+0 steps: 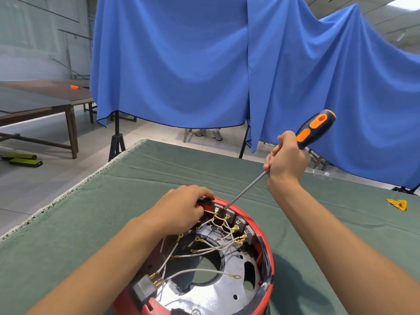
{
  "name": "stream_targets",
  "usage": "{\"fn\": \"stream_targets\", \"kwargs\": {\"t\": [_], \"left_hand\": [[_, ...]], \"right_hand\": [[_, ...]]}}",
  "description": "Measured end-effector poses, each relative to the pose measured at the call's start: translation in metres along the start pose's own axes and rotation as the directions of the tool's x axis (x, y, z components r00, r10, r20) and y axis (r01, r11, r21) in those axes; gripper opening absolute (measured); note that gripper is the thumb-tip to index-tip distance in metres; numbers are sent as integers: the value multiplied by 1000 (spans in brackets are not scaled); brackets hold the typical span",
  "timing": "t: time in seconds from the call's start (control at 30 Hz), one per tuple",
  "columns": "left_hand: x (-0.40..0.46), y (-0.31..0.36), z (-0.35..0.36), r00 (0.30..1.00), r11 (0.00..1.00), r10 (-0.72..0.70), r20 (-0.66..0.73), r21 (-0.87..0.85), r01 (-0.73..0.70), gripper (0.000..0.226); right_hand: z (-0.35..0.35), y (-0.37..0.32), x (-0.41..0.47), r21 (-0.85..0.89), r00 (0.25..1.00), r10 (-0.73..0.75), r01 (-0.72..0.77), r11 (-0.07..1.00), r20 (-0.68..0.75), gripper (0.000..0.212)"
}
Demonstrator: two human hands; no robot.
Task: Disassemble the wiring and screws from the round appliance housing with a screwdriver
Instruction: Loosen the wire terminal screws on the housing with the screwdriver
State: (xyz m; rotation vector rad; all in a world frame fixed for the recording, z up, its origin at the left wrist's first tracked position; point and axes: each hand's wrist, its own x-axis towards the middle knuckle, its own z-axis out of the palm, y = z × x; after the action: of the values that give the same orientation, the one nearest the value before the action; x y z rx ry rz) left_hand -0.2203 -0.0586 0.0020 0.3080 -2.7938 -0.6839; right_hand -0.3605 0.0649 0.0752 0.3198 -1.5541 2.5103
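Two hands at work over the round red housing (pixel 261 242), low in the frame's centre on a green cloth-covered table (pixel 136 178). Left hand (pixel 181 210) curled over the far rim, gripping it, presumably to brace the shell against the tool's push. Right hand (pixel 287 155), right of centre, wrapped around the screwdriver (pixel 316 128) where shaft meets the navy-and-orange handle; shaft slanted down and left, tip set at the inner wall by the row of terminals, probably seated on a screw, though the screw itself too small to make out. White wires (pixel 204 248) with brass lugs fanned loose across the metal base plate, several ends already free, others clipped at the wall. Black connector block (pixel 144 289) at lower left of the shell. Embossed mark at the bottom edge, illegible; no other writing readable. Yellow scrap (pixel 397 204) at far right.
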Motion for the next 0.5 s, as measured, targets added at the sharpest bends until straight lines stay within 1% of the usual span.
{"fn": "stream_targets", "kwargs": {"t": [0.1, 0.3, 0.5], "left_hand": [[-2, 2, -1, 1000, 1000, -5, 2, 0, 5, 44], [-3, 4, -2, 1000, 1000, -20, 6, -3, 20, 46], [-4, 5, -2, 1000, 1000, -26, 8, -5, 26, 45]], "right_hand": [[2, -7, -12, 44, 995, -79, 76, 996, 66, 35], [6, -18, -24, 77, 973, -182, 173, 982, 144, 33], [6, -16, -34, 21, 930, -297, 300, 954, 216, 29]]}}
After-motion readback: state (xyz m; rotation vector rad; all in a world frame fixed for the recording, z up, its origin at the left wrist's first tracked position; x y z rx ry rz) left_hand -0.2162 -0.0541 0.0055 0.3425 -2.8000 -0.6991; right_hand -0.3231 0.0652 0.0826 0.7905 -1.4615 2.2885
